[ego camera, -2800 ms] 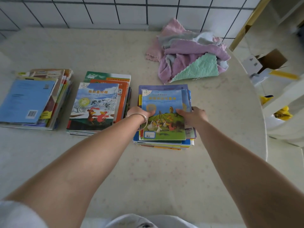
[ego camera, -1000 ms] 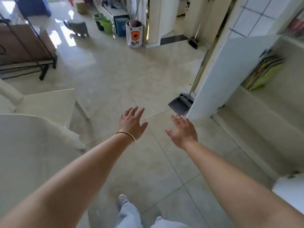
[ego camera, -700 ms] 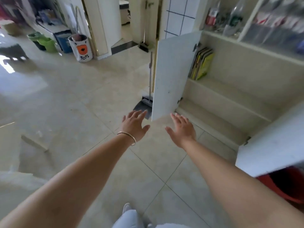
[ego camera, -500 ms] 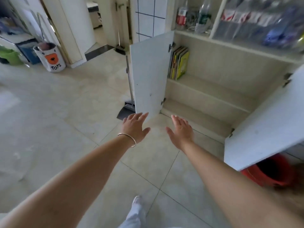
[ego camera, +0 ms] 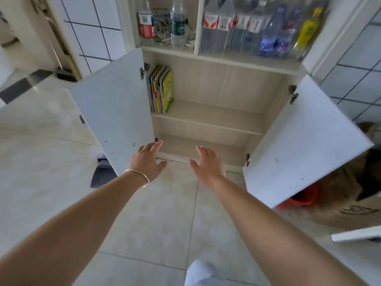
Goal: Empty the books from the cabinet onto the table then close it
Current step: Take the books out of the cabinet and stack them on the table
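Books (ego camera: 160, 89) stand upright in a small row on the upper shelf of the open cabinet (ego camera: 208, 118), above and just beyond the left hand (ego camera: 148, 159), pressed against the cabinet's left wall. Their left edge is partly hidden behind the left door (ego camera: 115, 108), and their titles are too small to read. Both hands reach forward over the floor tiles with fingers straight and spread, holding nothing; the right hand (ego camera: 207, 162) hangs in front of the bottom shelf, the left close to the lower corner of the left door, though contact cannot be told. A thin bangle (ego camera: 137, 176) circles the left wrist. The right door (ego camera: 303, 145), well to the right of the right hand, covers most of a red bucket (ego camera: 299, 198). Bottles (ego camera: 253, 25) above are blurred. Half a second ago the cabinet stood further off and to the right; now it faces the person squarely, and the hands have come nearer its lowest shelf.
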